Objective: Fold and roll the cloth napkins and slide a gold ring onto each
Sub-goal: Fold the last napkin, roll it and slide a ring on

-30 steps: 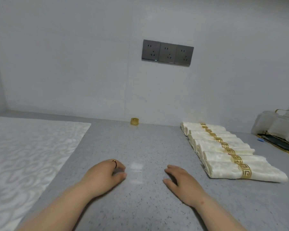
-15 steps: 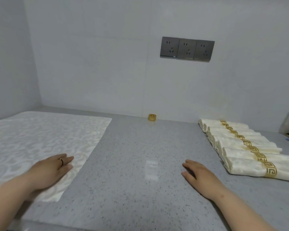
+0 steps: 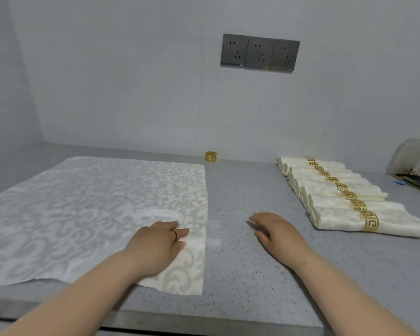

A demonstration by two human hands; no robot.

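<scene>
A cream patterned cloth napkin (image 3: 87, 209) lies spread flat on the left of the grey counter (image 3: 240, 275). My left hand (image 3: 158, 246) rests palm down on its near right part, fingers together, gripping nothing. My right hand (image 3: 274, 231) lies flat on the bare counter just right of the napkin's edge, fingers apart. A loose gold ring (image 3: 211, 156) stands by the back wall. To the right, several rolled napkins (image 3: 335, 200) lie in a row, each with a gold ring around it.
A clear plastic container (image 3: 415, 158) and a dark gold-edged tray (image 3: 417, 181) sit at the far right. Three wall sockets (image 3: 260, 54) are on the back wall. The counter's front edge runs just below my forearms.
My view has turned left, bringing the flat napkin toward the centre. My left hand moved from the bare counter onto the napkin and slid along it to its right edge. My right hand has stayed on the counter.
</scene>
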